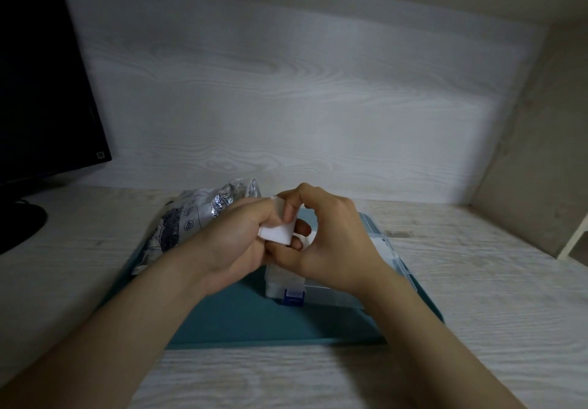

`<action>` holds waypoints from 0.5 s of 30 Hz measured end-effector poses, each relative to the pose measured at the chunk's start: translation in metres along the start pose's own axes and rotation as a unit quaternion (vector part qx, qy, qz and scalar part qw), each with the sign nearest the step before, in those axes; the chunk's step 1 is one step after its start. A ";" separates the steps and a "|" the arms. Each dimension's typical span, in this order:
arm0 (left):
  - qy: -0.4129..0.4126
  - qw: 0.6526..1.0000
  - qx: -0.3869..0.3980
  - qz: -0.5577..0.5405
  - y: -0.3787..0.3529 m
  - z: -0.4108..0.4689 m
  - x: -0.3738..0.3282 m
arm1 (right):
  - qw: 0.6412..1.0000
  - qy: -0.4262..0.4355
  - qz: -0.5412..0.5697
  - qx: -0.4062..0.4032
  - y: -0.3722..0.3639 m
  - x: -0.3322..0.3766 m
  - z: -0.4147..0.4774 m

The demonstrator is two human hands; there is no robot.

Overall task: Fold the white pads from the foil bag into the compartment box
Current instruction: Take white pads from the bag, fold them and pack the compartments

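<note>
A white pad [276,233] is held between both hands above the clear compartment box [321,291]. My left hand [235,243] grips its left end, and my right hand [324,233] pinches its top edge with curled fingers. The box has a blue latch at its front and sits on a teal tray [241,319]. Behind my left hand lies the crinkled foil bag [191,220], partly on the tray. Most of the box's compartments are hidden by my hands.
A black monitor [41,90] with its stand stands at the far left on the wood-grain desk [493,297]. A pale back panel rises behind the tray. A white object [576,236] pokes in at the right edge.
</note>
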State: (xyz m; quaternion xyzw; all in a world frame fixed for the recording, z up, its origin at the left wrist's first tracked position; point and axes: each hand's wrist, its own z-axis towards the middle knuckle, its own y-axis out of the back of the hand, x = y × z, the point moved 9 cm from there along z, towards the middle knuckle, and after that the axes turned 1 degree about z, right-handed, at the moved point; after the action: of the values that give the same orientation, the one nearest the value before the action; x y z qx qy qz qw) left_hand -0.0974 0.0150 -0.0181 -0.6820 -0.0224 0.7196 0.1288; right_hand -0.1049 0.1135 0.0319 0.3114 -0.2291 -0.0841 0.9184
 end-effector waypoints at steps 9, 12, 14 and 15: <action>-0.043 0.997 -0.024 0.056 0.006 0.002 0.002 | 0.975 -0.101 0.195 -0.035 0.013 -0.015 0.001; -0.077 0.988 -0.051 0.127 0.006 0.002 -0.003 | 0.976 -0.125 0.174 -0.024 0.012 -0.023 0.003; -0.107 0.975 -0.073 0.182 0.007 0.001 -0.008 | 0.963 -0.144 0.223 -0.039 0.015 -0.026 0.004; -0.124 0.965 -0.085 0.215 0.008 0.000 -0.010 | 0.951 -0.162 0.257 -0.059 0.018 -0.030 0.003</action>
State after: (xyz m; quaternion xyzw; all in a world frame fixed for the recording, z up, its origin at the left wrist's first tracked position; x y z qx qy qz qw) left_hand -0.0979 0.0051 -0.0096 -0.5845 0.0477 0.8048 -0.0911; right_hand -0.1326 0.1352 0.0345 0.1697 -0.4419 0.0918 0.8760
